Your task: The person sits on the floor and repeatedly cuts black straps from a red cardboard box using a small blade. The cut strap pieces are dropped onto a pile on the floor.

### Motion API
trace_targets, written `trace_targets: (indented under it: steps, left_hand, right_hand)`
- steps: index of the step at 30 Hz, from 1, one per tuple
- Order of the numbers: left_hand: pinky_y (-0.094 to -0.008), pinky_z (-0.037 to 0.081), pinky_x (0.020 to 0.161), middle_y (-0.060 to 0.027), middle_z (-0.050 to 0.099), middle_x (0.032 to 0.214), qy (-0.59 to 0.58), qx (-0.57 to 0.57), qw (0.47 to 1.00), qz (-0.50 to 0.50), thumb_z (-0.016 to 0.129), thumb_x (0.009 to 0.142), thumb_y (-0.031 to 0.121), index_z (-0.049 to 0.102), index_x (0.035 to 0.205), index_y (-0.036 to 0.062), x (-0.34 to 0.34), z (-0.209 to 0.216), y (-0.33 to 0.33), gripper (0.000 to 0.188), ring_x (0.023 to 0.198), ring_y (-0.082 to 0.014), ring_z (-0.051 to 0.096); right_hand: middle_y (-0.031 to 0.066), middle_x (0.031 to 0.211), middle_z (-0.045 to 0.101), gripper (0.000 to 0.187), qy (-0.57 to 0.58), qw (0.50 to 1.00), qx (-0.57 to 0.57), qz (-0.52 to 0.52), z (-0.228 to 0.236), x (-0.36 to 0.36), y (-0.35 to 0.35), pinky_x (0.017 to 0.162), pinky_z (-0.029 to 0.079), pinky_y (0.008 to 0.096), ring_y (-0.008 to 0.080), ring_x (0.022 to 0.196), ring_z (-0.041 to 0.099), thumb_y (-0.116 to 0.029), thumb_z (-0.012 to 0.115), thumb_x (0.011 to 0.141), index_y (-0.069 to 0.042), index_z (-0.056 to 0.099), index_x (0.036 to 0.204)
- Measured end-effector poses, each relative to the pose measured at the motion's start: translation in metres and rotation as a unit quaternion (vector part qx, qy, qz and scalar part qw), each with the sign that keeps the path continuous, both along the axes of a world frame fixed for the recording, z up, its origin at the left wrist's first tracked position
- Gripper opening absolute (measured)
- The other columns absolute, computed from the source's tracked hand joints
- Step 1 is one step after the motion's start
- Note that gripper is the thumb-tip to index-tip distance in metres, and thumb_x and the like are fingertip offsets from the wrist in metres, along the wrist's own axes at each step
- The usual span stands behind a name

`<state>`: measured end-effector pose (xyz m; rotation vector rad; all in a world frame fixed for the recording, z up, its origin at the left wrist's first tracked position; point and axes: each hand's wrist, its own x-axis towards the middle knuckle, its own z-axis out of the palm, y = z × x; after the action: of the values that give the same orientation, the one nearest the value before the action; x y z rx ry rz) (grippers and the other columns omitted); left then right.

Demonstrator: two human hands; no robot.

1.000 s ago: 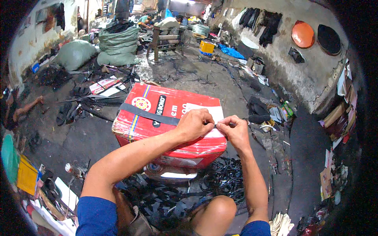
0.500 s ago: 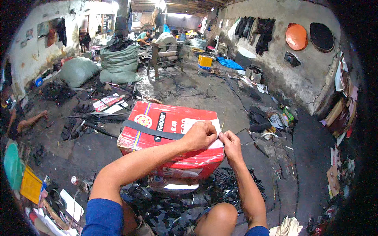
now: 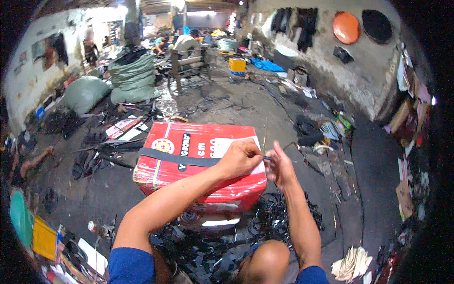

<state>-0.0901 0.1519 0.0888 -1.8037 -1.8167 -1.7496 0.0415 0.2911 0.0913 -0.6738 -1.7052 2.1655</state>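
A red carton (image 3: 198, 189) wrapped in clear film stands before me. A flat black strip (image 3: 165, 157) lies across its top, running from the left edge to beneath my left hand. My left hand (image 3: 240, 158) rests over the carton's right part, its fingers pinched on the strip. Just past the right edge, my right hand (image 3: 282, 168) is raised with the thumb up and the other fingers curled. A short dark end shows between both hands' fingertips and appears to belong to the strip; my fingers partly hide it.
Tangled black scraps (image 3: 203, 251) cover the floor by my knees. A yellow crate (image 3: 42, 235) and a green basin (image 3: 21, 217) stand at left. Large grey-green sacks (image 3: 132, 78), a yellow box (image 3: 237, 66) and a metal-framed roller stand (image 3: 189, 64) are farther off. Other people are at left and far back.
My right hand has turned and its thumb has lifted, while a dark end now shows between the hands. The left hand stays pinched near the carton's right edge. The view has shifted slightly.
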Motion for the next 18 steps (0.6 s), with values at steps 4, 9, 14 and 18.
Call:
trace_targets:
  steps: [4,9,14,18]
  left_hand:
    - [-0.0316,0.051,0.062,-0.0104,0.066,0.075,-0.015,0.002,1.0,0.015,0.071,0.082,0.008,0.07,0.08,-0.0013,0.003,0.005,0.0,0.009,0.069,-0.0151,0.064]
    - [-0.0299,0.05,0.061,-0.0072,0.067,0.076,-0.029,-0.05,0.998,0.013,0.074,0.082,0.008,0.074,0.082,0.0006,-0.002,0.003,-0.009,0.008,0.068,-0.0127,0.063]
    - [-0.0267,0.05,0.061,-0.0055,0.068,0.08,-0.038,-0.089,0.995,0.009,0.076,0.082,0.008,0.075,0.084,-0.0001,-0.002,0.007,-0.007,0.008,0.072,-0.0105,0.063]
    - [-0.026,0.052,0.063,-0.0054,0.068,0.081,-0.045,-0.087,0.995,0.023,0.075,0.083,0.007,0.075,0.084,-0.0005,-0.002,0.007,-0.011,0.008,0.074,-0.0103,0.064]
  right_hand:
    - [0.0262,0.087,0.071,0.044,-0.064,0.86,0.497,-0.101,0.013,-0.046,0.015,0.073,0.054,0.0503,0.0412,0.079,0.071,-0.039,0.057,0.099,0.004,0.068,0.095]
    - [0.0271,0.088,0.071,0.039,-0.059,0.843,0.522,-0.115,-0.01,-0.052,0.011,0.077,0.053,0.051,0.0434,0.086,0.07,-0.031,0.059,0.098,0.004,0.069,0.086]
    - [0.0249,0.079,0.069,0.038,-0.024,0.89,0.421,-0.172,-0.084,-0.044,0.027,0.068,0.051,0.0461,0.0384,0.073,0.068,-0.029,0.06,0.098,0.005,0.068,0.083]
    - [0.024,0.075,0.067,0.037,-0.007,0.902,0.393,-0.178,-0.175,-0.035,0.029,0.067,0.049,0.0463,0.0384,0.07,0.066,-0.028,0.059,0.096,0.004,0.067,0.08]
